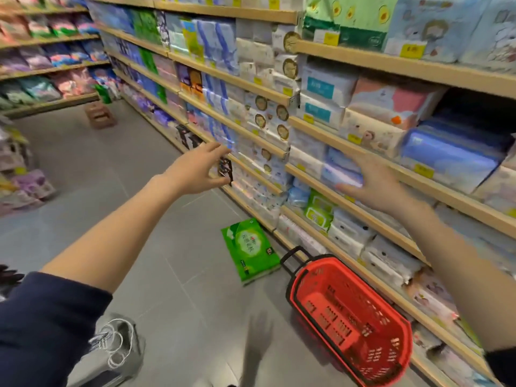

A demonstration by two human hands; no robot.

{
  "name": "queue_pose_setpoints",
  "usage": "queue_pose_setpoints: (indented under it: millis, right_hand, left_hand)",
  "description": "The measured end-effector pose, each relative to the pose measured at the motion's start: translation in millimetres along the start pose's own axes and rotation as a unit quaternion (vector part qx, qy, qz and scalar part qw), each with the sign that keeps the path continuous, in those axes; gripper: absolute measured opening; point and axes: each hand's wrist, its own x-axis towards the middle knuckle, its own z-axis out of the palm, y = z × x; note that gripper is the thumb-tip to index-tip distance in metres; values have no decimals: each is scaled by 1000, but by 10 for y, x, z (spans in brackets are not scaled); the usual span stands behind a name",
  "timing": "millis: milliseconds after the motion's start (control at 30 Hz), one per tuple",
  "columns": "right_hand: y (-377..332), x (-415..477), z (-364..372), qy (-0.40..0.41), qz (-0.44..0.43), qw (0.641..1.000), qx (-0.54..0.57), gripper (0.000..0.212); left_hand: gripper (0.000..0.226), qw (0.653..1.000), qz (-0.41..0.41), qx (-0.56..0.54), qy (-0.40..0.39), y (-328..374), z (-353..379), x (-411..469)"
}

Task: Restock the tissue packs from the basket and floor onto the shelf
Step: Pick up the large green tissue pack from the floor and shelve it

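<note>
A green tissue pack [250,251] lies flat on the grey floor next to the shelf's foot. Just right of it stands a red basket [351,319] with a black handle; nothing shows inside it. The wooden-edged shelf [332,196] runs along the right, filled with tissue packs. My left hand [199,167] reaches forward at mid height, fingers apart and holding nothing, short of the shelf edge. My right hand [375,181] is spread flat against a pale blue pack [339,166] on the shelf, touching it without gripping it.
A second shelving unit [50,68] with pink and purple packs closes the aisle at the far left. A brown step stool [100,115] stands on the floor far down the aisle. A low display [19,174] sits at the left edge. Grey trousers show below.
</note>
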Motion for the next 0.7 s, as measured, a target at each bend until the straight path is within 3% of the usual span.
queue_pose_setpoints:
  millis: [400,700]
  right_hand:
    - [-1128,839,1828,-85,7,996,6,71]
    - [-1378,1277,2647,-111,71,991,37,74]
  left_hand:
    - [74,996,-38,18,-84,-1876,305,-371]
    - [74,990,-10,31,-134,-2760,594,-107]
